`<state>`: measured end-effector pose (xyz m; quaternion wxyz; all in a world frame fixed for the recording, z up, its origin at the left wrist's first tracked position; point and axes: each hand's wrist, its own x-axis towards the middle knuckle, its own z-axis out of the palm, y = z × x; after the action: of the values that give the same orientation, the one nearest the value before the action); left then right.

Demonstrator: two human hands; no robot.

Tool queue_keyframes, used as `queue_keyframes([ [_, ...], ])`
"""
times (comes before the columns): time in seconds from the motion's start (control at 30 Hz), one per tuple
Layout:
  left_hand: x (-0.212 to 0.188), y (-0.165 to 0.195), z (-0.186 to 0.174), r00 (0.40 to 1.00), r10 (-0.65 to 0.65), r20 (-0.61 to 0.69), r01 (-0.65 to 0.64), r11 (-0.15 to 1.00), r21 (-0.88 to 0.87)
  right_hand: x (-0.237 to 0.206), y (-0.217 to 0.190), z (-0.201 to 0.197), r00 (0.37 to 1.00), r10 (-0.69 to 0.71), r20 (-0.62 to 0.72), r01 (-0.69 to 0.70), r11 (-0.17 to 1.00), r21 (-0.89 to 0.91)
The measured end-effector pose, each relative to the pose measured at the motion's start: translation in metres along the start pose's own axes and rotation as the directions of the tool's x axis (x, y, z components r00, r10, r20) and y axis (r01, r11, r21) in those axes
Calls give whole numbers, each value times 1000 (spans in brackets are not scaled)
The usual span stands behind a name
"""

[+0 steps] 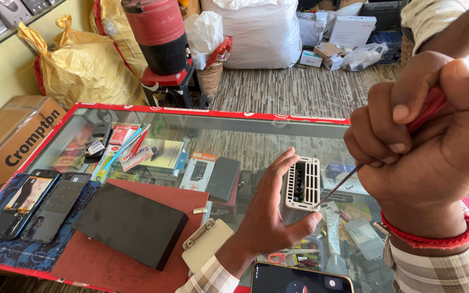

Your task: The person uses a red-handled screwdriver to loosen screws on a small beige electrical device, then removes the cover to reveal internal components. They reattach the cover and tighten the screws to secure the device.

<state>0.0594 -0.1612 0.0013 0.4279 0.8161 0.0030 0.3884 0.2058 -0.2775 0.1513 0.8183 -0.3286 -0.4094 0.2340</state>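
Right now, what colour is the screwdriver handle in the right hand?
Red; the screwdriver handle shows between the right hand's fingers, in the head view.

box on mat, phones left, vented casing right

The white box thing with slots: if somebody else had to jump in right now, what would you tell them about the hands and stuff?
Left hand: holds the white slotted casing upright on the glass counter.
Right hand: closed round a red-handled screwdriver; its tip is at the casing's lower right corner.
Nearby: a beige cover plate lies flat by the left wrist, a black box sits on a red mat, and two opened phones lie on the blue cloth at far left.
Done: the cover looks already off.
Left: work at that corner is still under way.
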Motion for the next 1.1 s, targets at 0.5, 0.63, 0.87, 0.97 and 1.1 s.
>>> queue_keyframes([
  [0.5,0,1,-1,1000,6,-6,-6,1000,14,-1,0,8,998,61,-33,-59,997,57],
  [0.63,0,0,-1,1000,1,-6,-1,1000,13,1,1,13,999,25,-31,-23,999,42],
  [0.87,0,-1,-1,1000,2,-3,-2,1000,19,0,6,21,980,-72,188,116,965,-236],
  [0.97,1,-1,-1,1000,11,-11,-11,1000,18,0,7,22,961,-95,259,164,951,-262],
  [1.1,2,-1,-2,1000,12,-6,-12,1000,2,5,5,20,944,-103,314,178,959,-220],
])
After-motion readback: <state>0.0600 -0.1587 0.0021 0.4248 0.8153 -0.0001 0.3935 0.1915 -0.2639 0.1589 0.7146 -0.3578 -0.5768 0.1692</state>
